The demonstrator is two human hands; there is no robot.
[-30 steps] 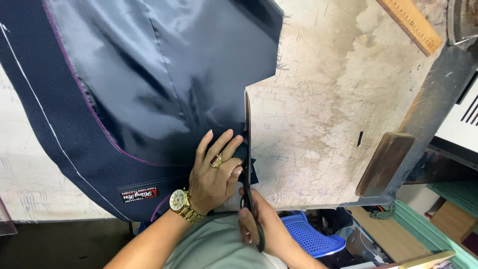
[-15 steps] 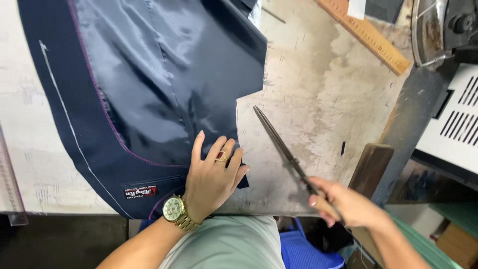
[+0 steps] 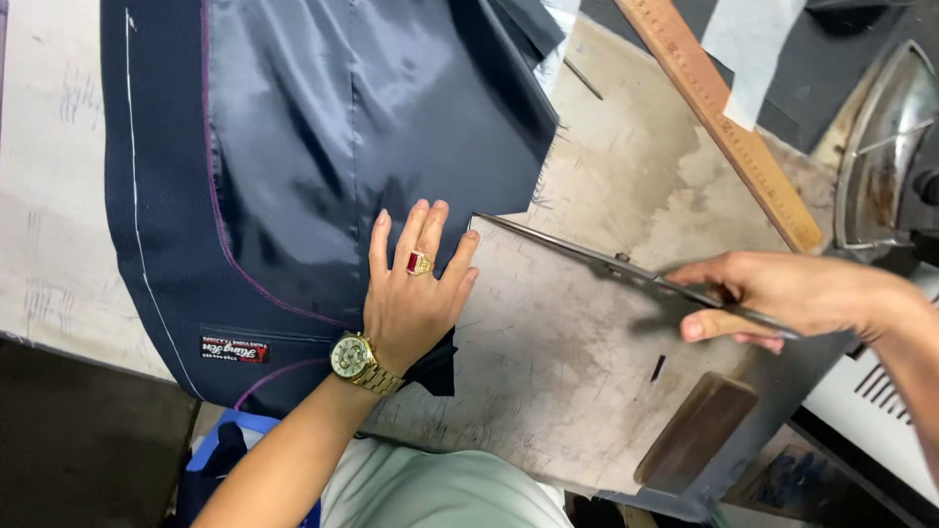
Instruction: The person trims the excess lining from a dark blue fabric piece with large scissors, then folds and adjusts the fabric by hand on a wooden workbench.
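A navy jacket panel [image 3: 323,147] with shiny lining, purple stitching and a white chalk line lies flat on the worn work table [image 3: 577,342]. My left hand [image 3: 416,288], with a ring and a gold watch, presses flat on the panel's lower right edge, fingers spread. My right hand [image 3: 773,293] grips the handles of long tailor's scissors [image 3: 587,252], which lie low over the table with the tips pointing at my left fingers.
A long wooden ruler [image 3: 724,117] runs diagonally at the upper right, beside strips of pale cloth. A metal iron [image 3: 885,156] sits at the right edge. A dark wooden block [image 3: 694,430] rests near the table's front right corner.
The scissors swung from the cloth edge out to the right and turned flatter across the table. My left hand stayed pressed on the panel. The view shifted right.
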